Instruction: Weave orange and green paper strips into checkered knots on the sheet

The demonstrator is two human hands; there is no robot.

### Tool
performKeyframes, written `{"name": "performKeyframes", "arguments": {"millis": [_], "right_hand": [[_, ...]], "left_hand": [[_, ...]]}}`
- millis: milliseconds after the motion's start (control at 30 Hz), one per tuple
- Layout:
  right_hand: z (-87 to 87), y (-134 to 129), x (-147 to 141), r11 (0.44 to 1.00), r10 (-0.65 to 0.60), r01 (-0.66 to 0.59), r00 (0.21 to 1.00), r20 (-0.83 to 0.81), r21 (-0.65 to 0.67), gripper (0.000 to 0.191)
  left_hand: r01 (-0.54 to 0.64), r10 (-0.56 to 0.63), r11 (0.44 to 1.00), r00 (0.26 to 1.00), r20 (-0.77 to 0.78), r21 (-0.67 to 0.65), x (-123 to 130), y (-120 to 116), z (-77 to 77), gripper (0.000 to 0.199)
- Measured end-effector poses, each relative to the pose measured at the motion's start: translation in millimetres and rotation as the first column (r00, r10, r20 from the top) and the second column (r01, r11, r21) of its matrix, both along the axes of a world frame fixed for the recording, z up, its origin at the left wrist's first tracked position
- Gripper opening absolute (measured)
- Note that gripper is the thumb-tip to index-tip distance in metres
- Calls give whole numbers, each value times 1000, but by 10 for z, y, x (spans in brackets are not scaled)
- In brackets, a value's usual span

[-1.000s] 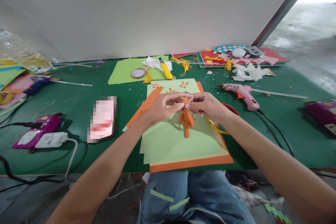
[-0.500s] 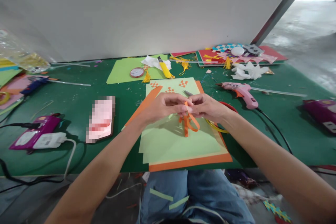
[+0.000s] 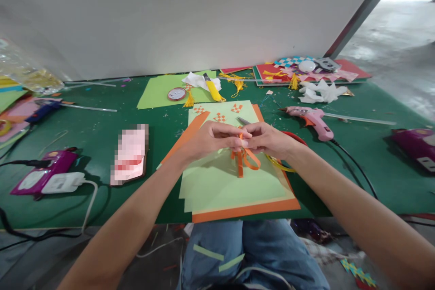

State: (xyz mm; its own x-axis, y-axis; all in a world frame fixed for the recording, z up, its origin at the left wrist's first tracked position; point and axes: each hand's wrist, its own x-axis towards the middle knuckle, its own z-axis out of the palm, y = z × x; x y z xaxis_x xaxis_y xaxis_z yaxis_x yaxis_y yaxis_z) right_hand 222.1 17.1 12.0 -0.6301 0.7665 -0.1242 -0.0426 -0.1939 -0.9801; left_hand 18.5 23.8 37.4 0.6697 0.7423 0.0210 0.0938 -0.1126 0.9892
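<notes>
Orange paper strips (image 3: 240, 165) hang from between my two hands, one straight down and one bent into a loop on the right. My left hand (image 3: 217, 138) pinches them with thumb and fingers. Touching it, my right hand (image 3: 267, 138) pinches the same strips from the other side. Fingers hide the spot where the strips meet. Beneath lie light green paper sheets (image 3: 234, 195) over orange paper (image 3: 272, 205). Small orange-and-white woven pieces (image 3: 219, 118) rest on the top sheet. Scissors (image 3: 242, 121) lie partly under my right hand, their blades showing and red and yellow handles to the right.
A pink glue gun (image 3: 311, 118) with a glue stick and cord lies to the right. On the left are a phone (image 3: 131, 154) and a purple power socket (image 3: 56, 167). Behind the sheets sit a yellow utility knife (image 3: 214, 88), yellow tassels (image 3: 189, 99) and crumpled white paper (image 3: 322, 92).
Both hands stay pinched together in nearly the same place. The looped orange strip has shifted slightly to the right.
</notes>
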Motion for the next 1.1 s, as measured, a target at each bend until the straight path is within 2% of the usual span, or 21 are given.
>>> {"name": "performKeyframes", "arguments": {"millis": [233, 333, 467, 533, 700, 800, 900, 1100], "right_hand": [[24, -1, 9, 1000, -7, 6, 998, -58, -20, 28], [51, 5, 24, 999, -50, 49, 992, -117, -13, 28], [78, 5, 30, 982, -161, 176, 973, -168, 74, 24], [80, -3, 28, 969, -171, 198, 969, -178, 147, 18], [98, -34, 36, 920, -111, 154, 984, -137, 360, 11], [122, -44, 47, 897, -99, 122, 992, -75, 425, 8], [138, -49, 52, 898, -99, 105, 994, -36, 427, 5], [140, -50, 53, 923, -81, 81, 997, -16, 376, 7]], "left_hand": [[1, -2, 999, 1000, 18, 42, -16, 24, -12, 21], [-6, 4, 998, 999, 38, 69, -26, 38, -35, 22], [-52, 54, 993, 998, -15, 108, -1, 20, -18, 20], [-41, 44, 994, 999, -29, 101, 14, 10, 0, 20], [61, -58, 997, 996, -62, 51, 4, 23, 21, 22], [110, -109, 994, 991, -72, 4, -9, 31, 14, 21], [146, -148, 988, 987, -63, -42, -4, 30, -1, 21], [158, -163, 986, 982, -97, -51, 7, 34, 7, 24]]}}
